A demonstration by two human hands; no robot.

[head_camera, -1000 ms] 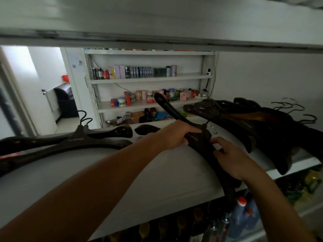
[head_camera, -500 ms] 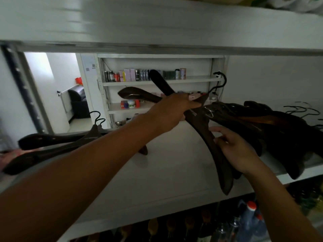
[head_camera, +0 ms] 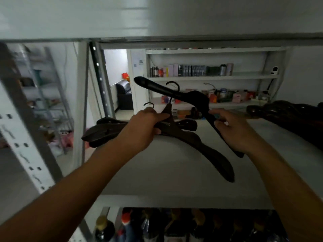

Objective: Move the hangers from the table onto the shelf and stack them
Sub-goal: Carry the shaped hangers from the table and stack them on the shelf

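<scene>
White shelf (head_camera: 174, 180) board spans the middle of the view. At its right end lies a dark pile (head_camera: 288, 119) of hangers, partly cut off by the frame edge. Over the shelf's middle the left hand (head_camera: 145, 126) grips a bundle (head_camera: 188, 138) of brown hangers at the necks, fingers curled round them; how many it holds I cannot tell. The right hand (head_camera: 234, 130) clasps the lower arm of one black hanger (head_camera: 174, 91), held tilted, its other arm pointing up and left, its hook just above the bundle.

The step looks like joining these with the pile. It would go best to nest the black hanger onto the bundle first, hooks turned one way and arms matched. Then lower the lot flat onto the pile, keeping the hooks from snagging and setting it well back from the shelf's front edge.
</scene>
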